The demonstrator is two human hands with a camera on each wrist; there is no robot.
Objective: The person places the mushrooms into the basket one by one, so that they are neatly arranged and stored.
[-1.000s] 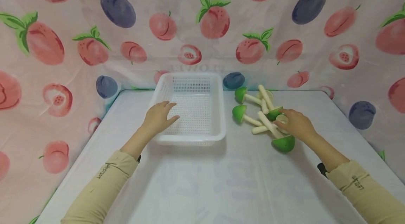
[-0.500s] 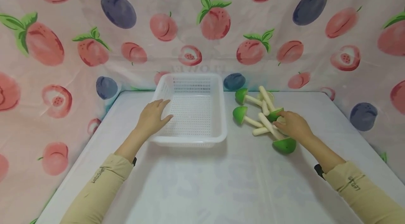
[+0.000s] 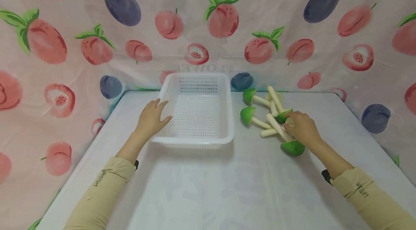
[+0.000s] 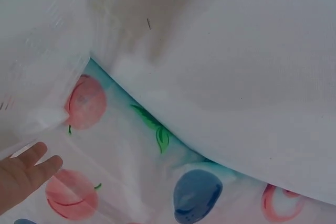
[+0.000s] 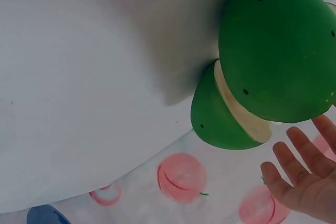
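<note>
A white plastic basket (image 3: pixel 229 114) with slotted sides stands on the table. My left hand (image 3: pixel 152 118) is at its left rim, thumb and fingers spread and pointing inward; in the left wrist view, those fingertips (image 4: pixel 50 166) show beside the basket wall. Right of the basket lies a loose pile of toy mushrooms with green caps (image 3: pixel 247 115) and pale stems. My right hand (image 3: pixel 303 129) reaches into the pile from the right, thumb and forefinger beside a pale round piece (image 3: pixel 289 122). The right wrist view shows extended, parted fingers (image 5: pixel 286 161) beside two green caps (image 5: pixel 278 51).
The white-covered table (image 3: pixel 208 186) meets a fruit-printed cloth (image 3: pixel 195 17) at its back and sides. The basket's back edge stands close to that cloth. One mushroom's cap (image 3: pixel 293 147) lies nearest the front of the pile.
My left hand has drawn left, from over the basket's inside to its left rim. The right hand and the mushrooms have stayed nearly in place. The head view has shifted slightly.
</note>
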